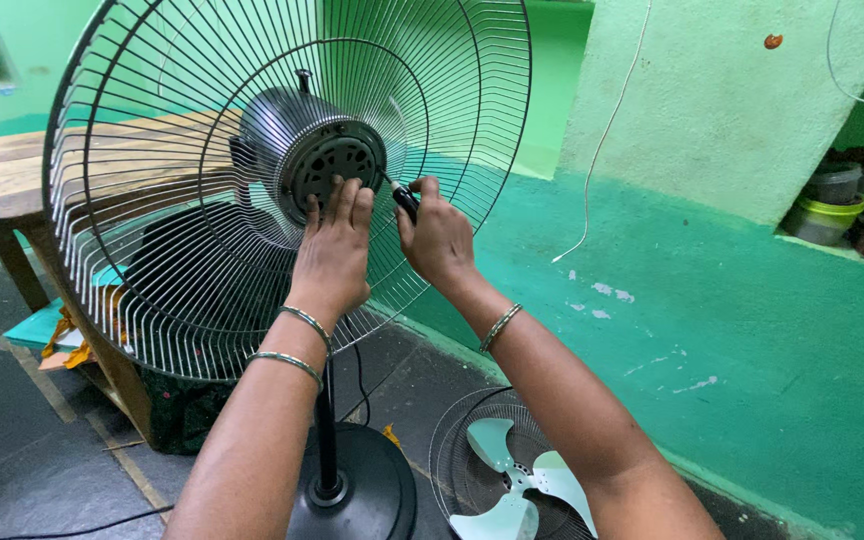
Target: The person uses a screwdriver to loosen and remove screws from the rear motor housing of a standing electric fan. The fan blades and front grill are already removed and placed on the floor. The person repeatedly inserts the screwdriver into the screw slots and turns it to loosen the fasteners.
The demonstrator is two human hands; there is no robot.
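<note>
Nearest, low in frame: pale green fan blade [517,485] is laid flat inside the detached front grille [462,440] on the dark floor, just beside the round black base [372,490] of the stand. Grille is used as a tray here; blade is its only visible content.

Mid-frame: left hand [332,250] is pressed flat against the motor face [334,165], fingers spread and unclenched, nothing gripped. Judged: motor head is being steadied. Right hand [439,235] is closed round a dark-handled screwdriver [402,197], tip angled onto the motor face's right edge. Fastener itself not resolvable. Both arms are passed in front of the rear grille [152,250], which is mounted behind the motor, upright on the pole [326,430].

Behind: wooden table [2,170] is seen through the wires, yellow-orange cloth [67,345] under it.

Far right: wall niche holds a lidded clear tub [837,182] stacked on a green-rimmed container [824,218]; contents cannot be told. White cable [607,130] hangs down the green wall [712,100].
</note>
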